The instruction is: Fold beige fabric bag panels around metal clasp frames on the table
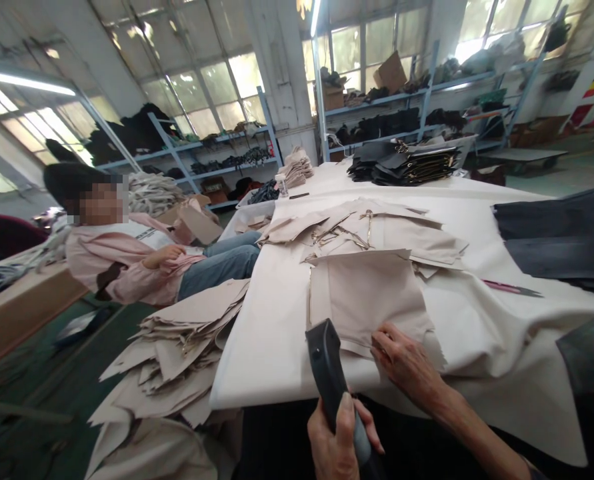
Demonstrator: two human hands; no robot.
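Black tool and beige panel, lower centre of frame

Left hand [337, 437]: clenched around grip of black handheld tool [325, 353], whose head is at the near left corner of beige panel [371, 290]. Right hand [407, 363]: fingers curled on panel's near edge; pinch or mere contact, cannot tell. Beige pieces [401, 233] lie just beyond; scissors [509, 287] right of centre, on white-covered table [257, 340].

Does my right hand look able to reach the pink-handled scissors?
Probably yes: between the right hand and the scissors lie only the edge of the beige piece and low folds of white cloth.
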